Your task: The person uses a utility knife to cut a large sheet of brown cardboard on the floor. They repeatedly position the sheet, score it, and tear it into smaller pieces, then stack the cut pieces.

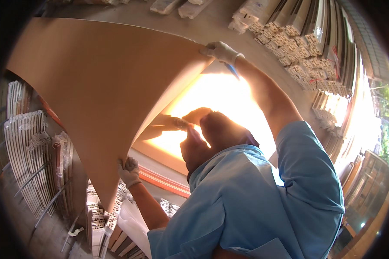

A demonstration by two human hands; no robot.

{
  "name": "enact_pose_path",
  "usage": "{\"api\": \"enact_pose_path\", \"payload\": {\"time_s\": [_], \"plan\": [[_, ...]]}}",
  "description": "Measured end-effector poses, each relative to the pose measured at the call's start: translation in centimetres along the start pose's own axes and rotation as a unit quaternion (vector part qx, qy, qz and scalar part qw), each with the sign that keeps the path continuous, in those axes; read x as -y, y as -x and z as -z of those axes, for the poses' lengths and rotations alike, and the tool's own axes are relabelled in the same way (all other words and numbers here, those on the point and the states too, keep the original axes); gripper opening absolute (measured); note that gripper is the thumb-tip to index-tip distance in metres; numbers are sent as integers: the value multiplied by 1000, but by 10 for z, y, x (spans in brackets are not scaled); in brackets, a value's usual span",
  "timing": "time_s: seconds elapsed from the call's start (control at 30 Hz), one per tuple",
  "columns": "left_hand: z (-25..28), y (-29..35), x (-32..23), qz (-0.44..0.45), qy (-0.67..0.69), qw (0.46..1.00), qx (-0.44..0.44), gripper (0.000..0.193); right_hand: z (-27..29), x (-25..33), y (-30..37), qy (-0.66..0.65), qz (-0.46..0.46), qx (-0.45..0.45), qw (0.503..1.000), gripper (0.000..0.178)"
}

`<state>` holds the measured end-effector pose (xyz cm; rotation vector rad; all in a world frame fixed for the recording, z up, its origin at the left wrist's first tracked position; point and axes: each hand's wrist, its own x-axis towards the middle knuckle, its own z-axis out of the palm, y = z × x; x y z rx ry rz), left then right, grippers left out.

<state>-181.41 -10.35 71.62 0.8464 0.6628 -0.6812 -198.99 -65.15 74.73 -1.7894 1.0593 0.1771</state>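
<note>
Neither my left hand nor my right hand shows. Directly in front, a co-worker in a light blue shirt (255, 198) bends forward with their back to me. Their gloved right hand (222, 52) holds the far corner of a large, thin brown sheet (90, 77). The gloved left hand (130, 172) of the same person grips its nearer edge. Between those hands the sheet bows upward, its narrow lower end hanging down. Beyond the co-worker's head (222, 127) lies a bright, glaring flat panel (224, 93), its details washed out. At the lower edge, a small brown patch cannot be made out.
Stacked long pale profiles (307, 47) with hollow ends stand at the upper right. Racked white strips (28, 142) with metal bars fill the left. More hollow-ended profiles (97, 220) lie below the sheet, near orange-red strips (164, 177). Panels (363, 190) lean at the right.
</note>
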Motion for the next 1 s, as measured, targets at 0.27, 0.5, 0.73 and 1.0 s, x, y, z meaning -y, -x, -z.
{"api": "enact_pose_path", "payload": {"time_s": [0.27, 0.5, 0.73, 1.0], "plan": [[19, 49, 149, 19, 141, 984, -111, 61, 26, -112, 61, 7, -36, 61, 997, 46], [141, 58, 294, -62, 267, 949, -155, 31, 22, -199, 103, 55, -30, 21, 998, 53], [302, 44, 409, 47, 178, 965, -184, 9, -34, -322, 109, 120, -55, -12, 991, 31], [390, 6, 507, 5, 246, 916, -316, 11, -125, -503, 43, 123, -173, 162, 964, 32]]}}
